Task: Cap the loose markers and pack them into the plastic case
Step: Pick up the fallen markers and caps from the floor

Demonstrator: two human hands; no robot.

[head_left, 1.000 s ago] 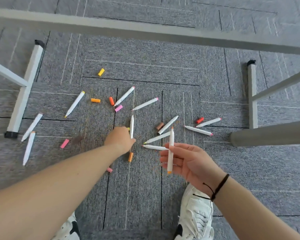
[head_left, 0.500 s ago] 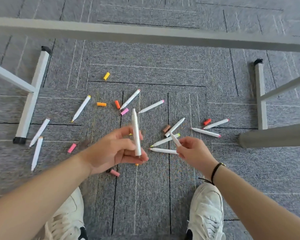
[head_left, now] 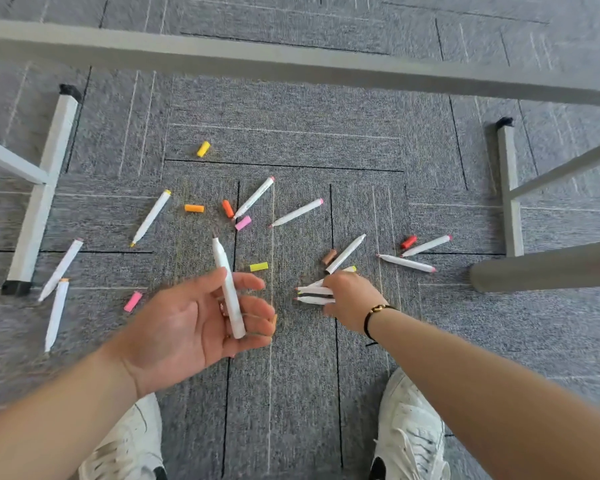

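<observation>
- Left hand (head_left: 201, 320) is palm-up above the grey carpet floor (head_left: 291, 393), fingers curled round a white uncapped marker with a dark tip (head_left: 226, 287) that points away from the person.
- Right hand (head_left: 352, 299) is down on the carpet to the right of that held marker, fingers closed on a cluster of white markers (head_left: 314, 295) lying there.
- A lime-yellow plastic cap (head_left: 258, 267) lies between the two hands, just beyond them.
- Beyond the held marker: loose orange cap (head_left: 194, 208), pink cap (head_left: 243, 223), yellow cap (head_left: 203, 148), more white markers scattered about.
- A brown cap (head_left: 329, 257) sits right of the held marker, beside another marker.
- The plastic case isn't anywhere I can see.
- White sneakers (head_left: 409, 434) show nearest the person.
</observation>
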